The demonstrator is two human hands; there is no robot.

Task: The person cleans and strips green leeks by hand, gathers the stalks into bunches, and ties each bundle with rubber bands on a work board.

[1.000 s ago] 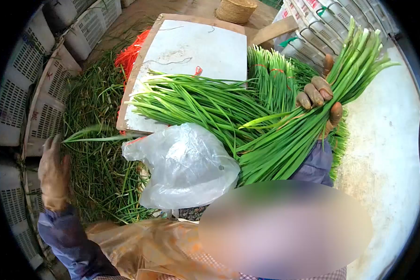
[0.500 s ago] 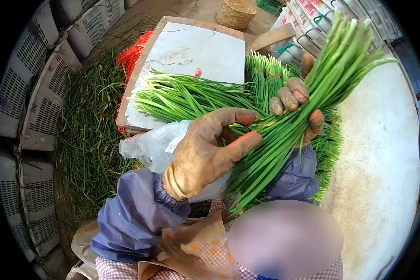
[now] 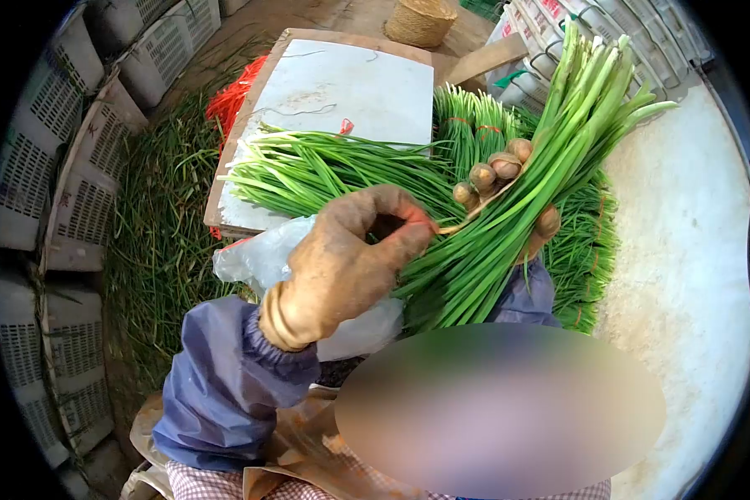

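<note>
My right hand [image 3: 500, 175], in a soiled glove, is wrapped round a thick bunch of green chives [image 3: 550, 179] from below. The pale cut ends point up and to the right, while the leaf tips hang toward my lap. In a pinch between thumb and forefinger, my gloved left hand [image 3: 350, 250] pulls a thin tan rubber band [image 3: 475, 214]. The band stretches across the bunch to the fingers of my right hand. Just behind, a loose pile of chives [image 3: 333, 171] lies on the white board [image 3: 350, 83]. A clear plastic bag [image 3: 254, 254] sits beneath my left hand.
Banded chive bundles [image 3: 471, 125] stand behind the bunch, with more bundles [image 3: 587, 250] at right. Plastic crates [image 3: 83, 192] line the left side, beside leaf scraps [image 3: 167, 233]. Red strings [image 3: 235, 96] hang by the board. A woven basket [image 3: 421, 21] is at the back.
My left hand has moved left and down, its fingers closing into a pinch and drawing the band out from the bunch. The bunch has shifted slightly left in my right hand.
</note>
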